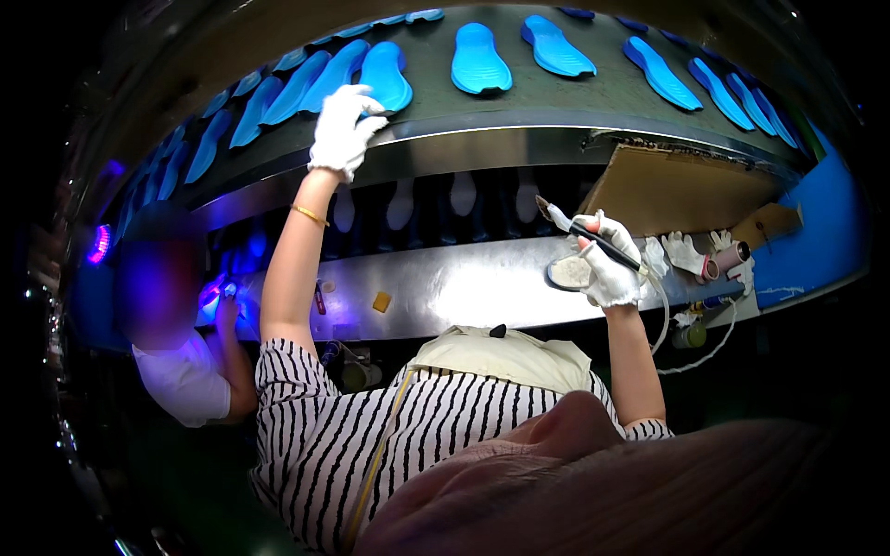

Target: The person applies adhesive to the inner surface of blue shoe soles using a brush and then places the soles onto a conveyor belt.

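Observation:
My left hand (343, 130), in a white glove, reaches up to the conveyor belt (556, 97) and touches the lower edge of a blue shoe sole (384, 76). Several more blue soles (478, 61) lie in a row along the belt. My right hand (607, 264), also gloved in white, grips a thin black-handled brush (584, 232) with its bristle end pointing up and left. It hovers over a small round dish (567, 273) on the steel ledge (445, 287).
A brown cardboard sheet (677, 190) leans at the right. Spare white gloves (684, 252) and a small roll (732, 257) lie beside it. Another person in a white shirt (185, 380) works at my left near a purple lamp (100, 243). A lower belt carries pale soles (400, 206).

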The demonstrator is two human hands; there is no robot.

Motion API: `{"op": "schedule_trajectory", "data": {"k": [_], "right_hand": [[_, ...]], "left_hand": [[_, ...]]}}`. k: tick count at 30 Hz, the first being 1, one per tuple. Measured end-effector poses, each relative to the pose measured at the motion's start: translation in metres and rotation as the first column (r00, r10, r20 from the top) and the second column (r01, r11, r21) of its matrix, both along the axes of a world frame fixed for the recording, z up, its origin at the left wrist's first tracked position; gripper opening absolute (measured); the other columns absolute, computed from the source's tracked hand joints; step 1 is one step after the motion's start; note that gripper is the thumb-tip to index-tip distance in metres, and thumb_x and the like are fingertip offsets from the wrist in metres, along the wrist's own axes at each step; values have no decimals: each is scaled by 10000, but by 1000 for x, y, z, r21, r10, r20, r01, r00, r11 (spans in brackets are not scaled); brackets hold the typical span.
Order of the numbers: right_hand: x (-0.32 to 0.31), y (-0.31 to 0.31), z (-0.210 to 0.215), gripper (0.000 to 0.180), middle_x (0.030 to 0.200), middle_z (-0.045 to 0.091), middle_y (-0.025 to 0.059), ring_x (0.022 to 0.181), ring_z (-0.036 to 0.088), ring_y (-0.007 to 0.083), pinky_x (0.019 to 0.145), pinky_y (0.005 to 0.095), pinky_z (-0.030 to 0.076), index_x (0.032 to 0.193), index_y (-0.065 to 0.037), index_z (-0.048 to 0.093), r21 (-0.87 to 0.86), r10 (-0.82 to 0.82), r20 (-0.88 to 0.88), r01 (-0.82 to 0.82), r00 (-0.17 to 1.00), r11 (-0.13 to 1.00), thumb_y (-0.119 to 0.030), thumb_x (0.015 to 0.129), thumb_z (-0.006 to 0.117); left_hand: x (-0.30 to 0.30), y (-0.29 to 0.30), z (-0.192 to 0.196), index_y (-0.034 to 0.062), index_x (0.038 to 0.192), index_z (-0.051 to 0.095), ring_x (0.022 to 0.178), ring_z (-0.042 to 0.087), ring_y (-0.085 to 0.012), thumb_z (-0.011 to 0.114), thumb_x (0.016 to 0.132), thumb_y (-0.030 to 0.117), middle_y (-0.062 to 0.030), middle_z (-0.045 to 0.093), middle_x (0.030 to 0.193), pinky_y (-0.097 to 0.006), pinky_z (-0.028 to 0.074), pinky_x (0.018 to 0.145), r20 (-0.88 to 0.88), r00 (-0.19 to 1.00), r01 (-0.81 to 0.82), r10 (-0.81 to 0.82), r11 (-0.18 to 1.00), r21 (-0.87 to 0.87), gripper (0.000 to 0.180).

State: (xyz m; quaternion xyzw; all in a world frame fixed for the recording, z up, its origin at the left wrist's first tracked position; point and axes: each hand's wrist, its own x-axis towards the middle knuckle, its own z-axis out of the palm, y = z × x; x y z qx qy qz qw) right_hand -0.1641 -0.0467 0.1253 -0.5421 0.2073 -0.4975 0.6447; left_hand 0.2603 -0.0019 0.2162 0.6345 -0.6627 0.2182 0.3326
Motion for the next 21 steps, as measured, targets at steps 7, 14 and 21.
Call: {"op": "schedule_trajectory", "data": {"k": [7, 14, 21], "right_hand": [[-3, -5, -3, 205, 1083, 632, 118, 857, 622, 135, 800, 278, 515, 1027, -11, 597, 95, -44, -23, 46, 999, 994, 66, 839, 616], [8, 1, -5, 184, 942, 666, 82, 804, 619, 115, 740, 257, 502, 995, -25, 572, 103, -60, -58, 66, 997, 993, 17, 833, 648], [22, 11, 9, 177, 943, 659, 75, 793, 605, 95, 748, 254, 500, 997, -8, 572, -130, 12, -125, -28, 992, 991, -4, 831, 637]], "left_hand": [[-63, 65, 77, -27, 1229, 559, 1053, 588, -223, 426, 989, 397, -153, 610, 1179, -367, 442, 983, -803, 276, -253, -528, 766, -591, 506], [-98, 58, 26, 122, 589, 418, 652, 356, -154, 416, 981, 389, -45, 420, 664, -271, 333, 571, -691, -610, 456, -389, 541, -707, 474], [-176, 54, -95, 90, 1423, 348, 1228, 483, -413, 346, 801, 804, -236, 491, 1327, -609, 395, 1001, -359, -917, 394, 176, 553, -734, 946]]}}
